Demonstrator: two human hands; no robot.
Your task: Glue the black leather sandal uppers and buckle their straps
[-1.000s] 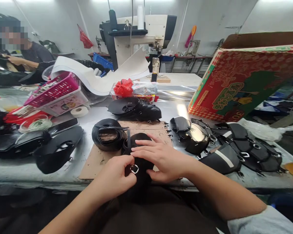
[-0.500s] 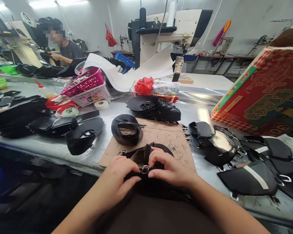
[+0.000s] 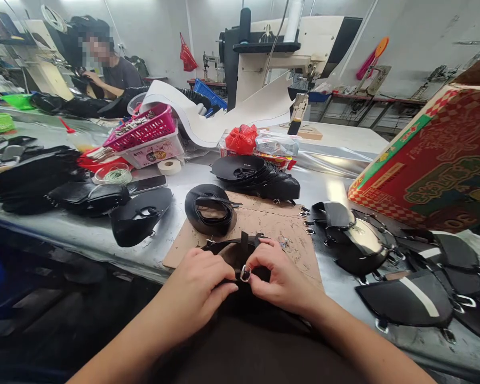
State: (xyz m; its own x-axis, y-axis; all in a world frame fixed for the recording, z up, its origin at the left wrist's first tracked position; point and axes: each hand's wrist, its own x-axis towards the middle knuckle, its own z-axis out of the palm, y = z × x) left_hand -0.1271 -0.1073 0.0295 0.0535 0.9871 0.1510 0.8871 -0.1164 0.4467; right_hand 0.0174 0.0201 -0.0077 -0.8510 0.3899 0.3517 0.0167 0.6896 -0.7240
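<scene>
A curved black leather-like piece [image 3: 232,250] lies close to my body, over the near edge of the cardboard, with a short strap end standing up from it. My left hand [image 3: 206,280] pinches its near edge between thumb and index finger. Between the thumb and bent index finger of my right hand [image 3: 278,277] is a small silver metal buckle [image 3: 245,273], set at that same edge. My fingers and palms hide part of the piece. Just beyond it rests a coil of black strap [image 3: 210,209].
Cardboard [image 3: 264,217] covers part of the metal tabletop. Stacked black pieces [image 3: 260,176] lie behind it, with buckled black parts [image 3: 404,298] to the right. A red printed box [image 3: 428,160] stands at right. A pink basket [image 3: 144,128] sits left; a co-worker [image 3: 122,72] sits beyond.
My right hand has shifted slightly right, and the buckle has turned from facing me to nearly edge-on. The strap end now stands more upright. The whole view has shifted a little.
</scene>
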